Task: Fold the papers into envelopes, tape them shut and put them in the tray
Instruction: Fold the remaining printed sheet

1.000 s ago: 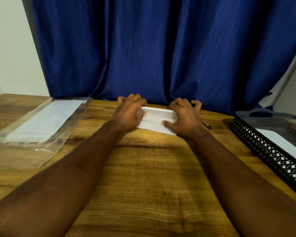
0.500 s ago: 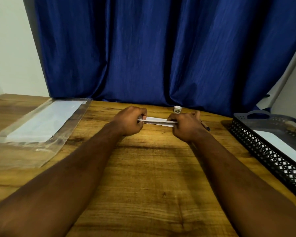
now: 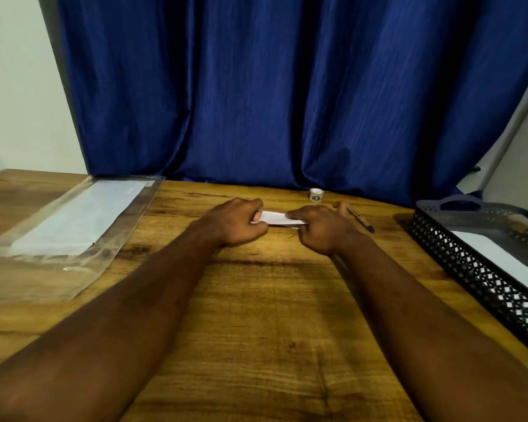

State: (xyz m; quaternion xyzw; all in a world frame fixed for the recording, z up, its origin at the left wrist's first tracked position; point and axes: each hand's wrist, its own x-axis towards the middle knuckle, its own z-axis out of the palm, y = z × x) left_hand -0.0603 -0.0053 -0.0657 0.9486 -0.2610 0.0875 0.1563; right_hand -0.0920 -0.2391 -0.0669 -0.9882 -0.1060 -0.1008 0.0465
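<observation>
A folded white paper point(image 3: 275, 218) is held just above the wooden table point(image 3: 262, 315), seen almost edge-on. My left hand point(image 3: 235, 222) pinches its left end and my right hand point(image 3: 319, 226) pinches its right end, fingers curled. A small white tape roll point(image 3: 316, 194) stands behind the hands near the curtain. The black lattice tray point(image 3: 482, 275) sits at the right with a white envelope point(image 3: 506, 260) lying inside. Blank sheets point(image 3: 77, 219) lie in a clear plastic sleeve at the left.
A pen point(image 3: 361, 222) lies on the table just right of my right hand. A blue curtain point(image 3: 287, 86) hangs along the table's far edge. Bare wood stretches between my forearms and toward the near edge.
The paper lay flat under my pressing hands a second ago; both hands have since lifted it by its ends and drawn slightly toward me, uncovering the tape roll behind.
</observation>
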